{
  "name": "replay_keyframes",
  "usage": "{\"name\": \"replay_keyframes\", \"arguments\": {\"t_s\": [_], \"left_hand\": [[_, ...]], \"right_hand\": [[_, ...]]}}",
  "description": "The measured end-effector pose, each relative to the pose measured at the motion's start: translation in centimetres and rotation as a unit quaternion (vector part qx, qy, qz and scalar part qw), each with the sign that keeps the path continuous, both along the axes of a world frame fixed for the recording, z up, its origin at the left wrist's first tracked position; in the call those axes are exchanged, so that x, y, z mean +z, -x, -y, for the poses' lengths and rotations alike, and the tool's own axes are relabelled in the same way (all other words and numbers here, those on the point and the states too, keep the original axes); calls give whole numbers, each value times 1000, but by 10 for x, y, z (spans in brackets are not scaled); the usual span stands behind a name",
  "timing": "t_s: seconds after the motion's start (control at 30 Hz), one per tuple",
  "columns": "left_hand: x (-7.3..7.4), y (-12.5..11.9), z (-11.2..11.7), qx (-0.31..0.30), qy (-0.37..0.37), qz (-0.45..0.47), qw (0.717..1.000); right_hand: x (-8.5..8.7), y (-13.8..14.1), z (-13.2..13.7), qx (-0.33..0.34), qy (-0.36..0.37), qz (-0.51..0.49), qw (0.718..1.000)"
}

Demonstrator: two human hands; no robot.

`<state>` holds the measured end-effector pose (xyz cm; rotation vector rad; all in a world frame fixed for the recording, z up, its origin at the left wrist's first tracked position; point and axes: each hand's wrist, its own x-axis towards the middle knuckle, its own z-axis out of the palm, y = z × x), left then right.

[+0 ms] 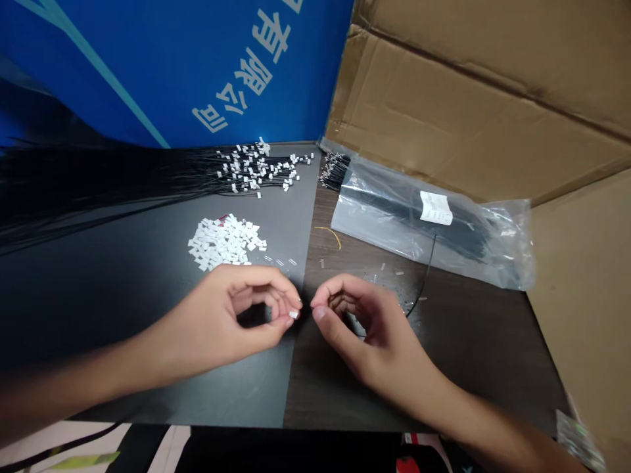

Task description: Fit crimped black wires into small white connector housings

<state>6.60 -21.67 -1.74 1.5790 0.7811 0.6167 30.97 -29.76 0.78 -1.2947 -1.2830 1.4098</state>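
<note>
In the head view, the left hand (211, 325) has thumb and forefinger closed on a white plug (294, 315), which shows right at their tips, facing the other hand. The right hand (389, 345) has its thumb and forefinger drawn together too, and seems to pinch the end of a black wire (424, 281), which runs out from behind its knuckles and bends up beyond them; the pinched end itself is too small to make out. The plug should be very light, hard and easily dropped, so a grip on its sides by the finger pads suits it; the wire looks thin and springy, best taken close to its end. Both forearms slant in from the near corners, wrists gently bent, the curled fingers forming two loops whose tips nearly meet, a narrow gap between them. Just beyond the left fingers lies a pile of white plugs (227, 242), with a bundle of white-tipped wires (162, 172) farther off. Beyond the right fingers lies a clear plastic bag (507, 263) of black wires, all on the dark table (241, 391).
</note>
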Motion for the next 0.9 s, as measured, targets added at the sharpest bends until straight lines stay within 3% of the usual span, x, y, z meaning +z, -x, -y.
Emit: {"name": "replay_keyframes", "arguments": {"t_s": [0.23, 0.47, 0.7, 0.9], "left_hand": [[-14, 9, 15, -26, 13, 25, 999], [-23, 15, 10, -42, 157, 40, 986], [-20, 17, 8, -41, 124, 20, 991], [-22, 16, 7, -55, 168, 17, 984]], "right_hand": [[7, 2, 5, 35, -14, 17, 999], [5, -1, 1, 37, 29, 13, 999], [7, 0, -1, 45, 55, 6, 997], [9, 0, 0, 58, 91, -17, 994]]}}
